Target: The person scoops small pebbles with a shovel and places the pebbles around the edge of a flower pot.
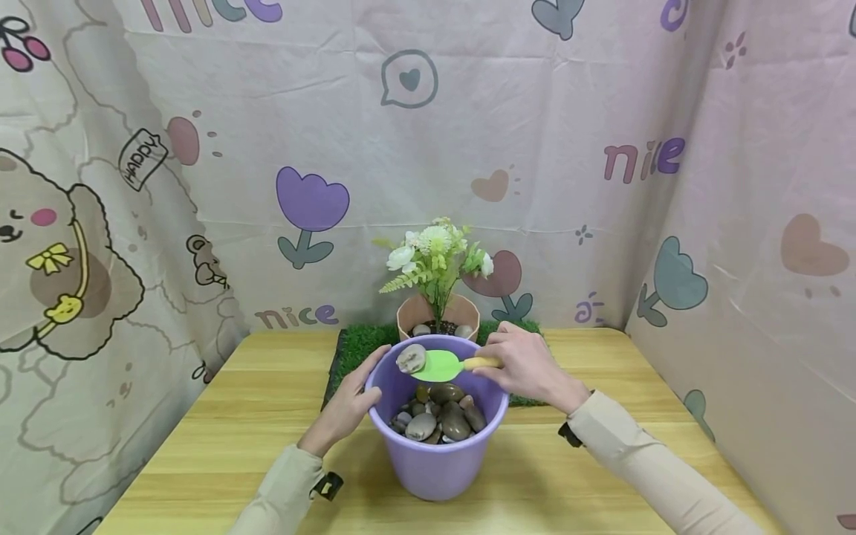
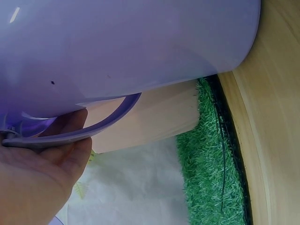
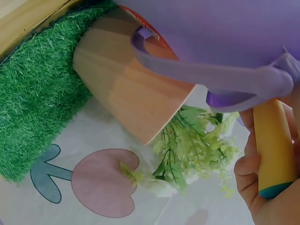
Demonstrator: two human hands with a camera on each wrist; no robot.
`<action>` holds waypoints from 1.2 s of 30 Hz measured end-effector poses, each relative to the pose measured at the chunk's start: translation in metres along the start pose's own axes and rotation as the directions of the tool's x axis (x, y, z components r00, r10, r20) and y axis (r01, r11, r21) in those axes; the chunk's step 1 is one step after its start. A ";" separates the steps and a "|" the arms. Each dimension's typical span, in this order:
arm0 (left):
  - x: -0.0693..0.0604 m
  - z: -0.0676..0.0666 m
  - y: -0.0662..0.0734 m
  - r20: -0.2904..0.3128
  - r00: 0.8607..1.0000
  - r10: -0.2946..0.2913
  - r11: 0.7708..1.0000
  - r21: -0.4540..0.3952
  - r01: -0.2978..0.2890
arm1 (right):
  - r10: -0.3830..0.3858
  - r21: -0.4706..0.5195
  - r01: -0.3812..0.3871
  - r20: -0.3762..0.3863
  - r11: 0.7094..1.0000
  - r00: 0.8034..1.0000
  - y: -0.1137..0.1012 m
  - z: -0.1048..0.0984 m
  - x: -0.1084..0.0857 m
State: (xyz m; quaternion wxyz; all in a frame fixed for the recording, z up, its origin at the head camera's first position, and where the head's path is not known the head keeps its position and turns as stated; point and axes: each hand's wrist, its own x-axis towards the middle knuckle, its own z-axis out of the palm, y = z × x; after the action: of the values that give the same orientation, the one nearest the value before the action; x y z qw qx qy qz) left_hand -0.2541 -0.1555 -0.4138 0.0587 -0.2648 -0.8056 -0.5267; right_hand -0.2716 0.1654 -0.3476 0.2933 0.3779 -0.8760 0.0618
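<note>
A purple bucket (image 1: 438, 472) stands on the table with several smooth stones (image 1: 455, 425) at its bottom. My left hand (image 1: 346, 401) grips the bucket's left rim; in the left wrist view its fingers pass by the hanging bucket handle (image 2: 115, 116). Over the bucket's mouth, my right hand (image 1: 528, 365) holds a small garden trowel by its yellow handle (image 3: 273, 145). The trowel's green blade (image 1: 441, 365) points left, and a grey stone (image 1: 411, 360) sits at its tip, above the other stones.
Behind the bucket is a peach flowerpot (image 3: 126, 79) with white flowers and ferns (image 1: 435, 256), dark filling and a few pale stones. It stands on a green turf mat (image 1: 364, 342). A printed cloth (image 1: 428, 148) hangs around the wooden table (image 1: 267, 416).
</note>
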 end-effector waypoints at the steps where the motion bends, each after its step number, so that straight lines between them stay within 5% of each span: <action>1: 0.000 0.000 0.000 0.000 1.000 0.004 1.000 0.006 -0.004 | 0.000 0.000 0.000 -0.004 1.000 1.000 0.001 -0.001 0.000; 23: 0.001 -0.001 -0.001 -0.003 1.000 0.016 0.999 0.032 -0.016 | 0.079 -0.016 -0.080 -0.028 0.997 0.996 0.015 -0.012 0.017; 36: 0.000 -0.001 -0.001 -0.008 1.000 0.010 0.999 0.038 -0.009 | 0.177 -0.031 -0.176 0.036 0.984 0.984 0.036 -0.009 0.029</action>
State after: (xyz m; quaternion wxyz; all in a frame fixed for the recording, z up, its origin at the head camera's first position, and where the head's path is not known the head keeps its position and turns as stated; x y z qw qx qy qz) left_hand -0.2546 -0.1561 -0.4139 0.0696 -0.2651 -0.8141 -0.5120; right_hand -0.3080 0.1756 -0.3196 0.2748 0.2959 -0.9123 0.0682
